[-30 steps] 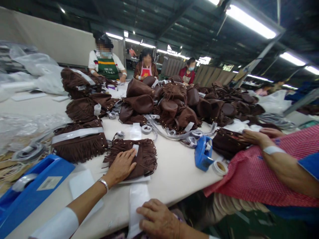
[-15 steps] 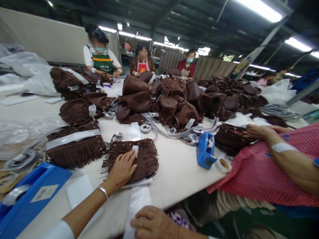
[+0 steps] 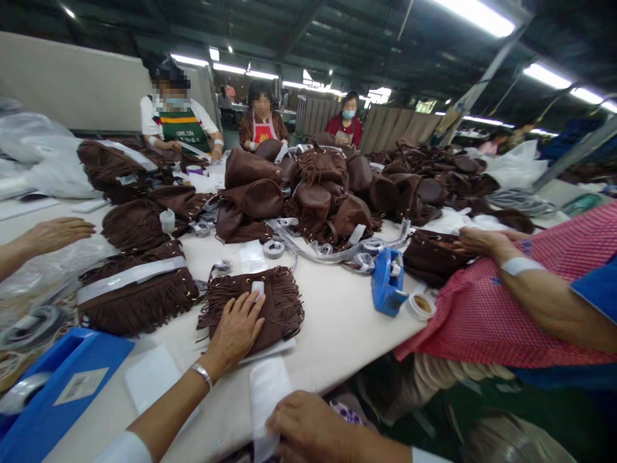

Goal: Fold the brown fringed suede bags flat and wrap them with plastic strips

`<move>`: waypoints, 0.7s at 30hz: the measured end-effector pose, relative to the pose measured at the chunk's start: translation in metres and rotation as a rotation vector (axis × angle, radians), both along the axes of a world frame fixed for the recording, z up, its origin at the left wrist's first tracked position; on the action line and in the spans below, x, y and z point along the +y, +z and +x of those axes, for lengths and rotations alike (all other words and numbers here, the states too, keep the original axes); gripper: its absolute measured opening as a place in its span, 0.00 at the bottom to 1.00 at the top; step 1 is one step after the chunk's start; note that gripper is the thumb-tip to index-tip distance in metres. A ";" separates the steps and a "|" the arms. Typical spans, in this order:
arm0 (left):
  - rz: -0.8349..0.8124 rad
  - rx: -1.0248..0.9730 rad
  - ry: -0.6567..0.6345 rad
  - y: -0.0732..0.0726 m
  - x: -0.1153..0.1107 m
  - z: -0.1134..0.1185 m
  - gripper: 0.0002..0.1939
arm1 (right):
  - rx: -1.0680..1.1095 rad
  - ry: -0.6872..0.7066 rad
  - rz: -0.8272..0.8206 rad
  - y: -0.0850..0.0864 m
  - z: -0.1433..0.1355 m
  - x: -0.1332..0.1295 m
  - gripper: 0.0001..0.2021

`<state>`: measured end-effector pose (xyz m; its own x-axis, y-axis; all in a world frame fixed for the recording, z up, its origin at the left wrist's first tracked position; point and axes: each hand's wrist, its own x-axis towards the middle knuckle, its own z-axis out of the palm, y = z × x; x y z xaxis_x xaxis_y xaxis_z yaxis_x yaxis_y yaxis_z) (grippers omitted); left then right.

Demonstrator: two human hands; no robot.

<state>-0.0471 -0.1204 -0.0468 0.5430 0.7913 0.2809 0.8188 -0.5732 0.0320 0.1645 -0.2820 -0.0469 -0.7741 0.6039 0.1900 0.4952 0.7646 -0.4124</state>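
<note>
Strip, pale, lies just left of and beyond the right hand, long axis running away from the person, toward the bag. Right fingers are bent and touch its right edge near the close end; can't tell if they pinch it, tips are partly hidden. Close end seems to reach past the edge of the surface. Far end stops just short of the sheet under the bag, below the left fingers.

Bag sits directly under the left hand, flat, fringed, long axis side to side, so roughly across the strip. Left fingers are extended, slightly spread, pressing from above, gripping nothing. Their tips rest by the small tab at the bag's top edge.

Right hand is nearer the strip, left hand nearer the bag; strip lies between the two.

Big dispenser is well left of the left fingers, small dispenser well right. Another bag lies near, left of the left fingers.
</note>
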 end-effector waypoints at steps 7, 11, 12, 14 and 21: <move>-0.024 0.013 -0.079 -0.001 0.004 -0.003 0.23 | 0.172 -0.568 0.091 0.015 0.024 0.041 0.30; -0.047 0.027 -0.113 0.002 0.003 -0.007 0.23 | 0.080 -0.583 0.060 -0.003 0.022 0.074 0.40; -0.052 0.030 -0.120 0.003 0.002 -0.008 0.23 | 0.082 -0.596 0.037 -0.006 0.022 0.080 0.38; -0.059 0.036 -0.133 0.003 0.001 -0.009 0.24 | 0.118 -0.627 -0.004 -0.009 0.023 0.088 0.31; -0.093 0.045 -0.148 0.003 0.001 -0.012 0.26 | 0.201 -0.555 -0.112 -0.009 0.033 0.093 0.39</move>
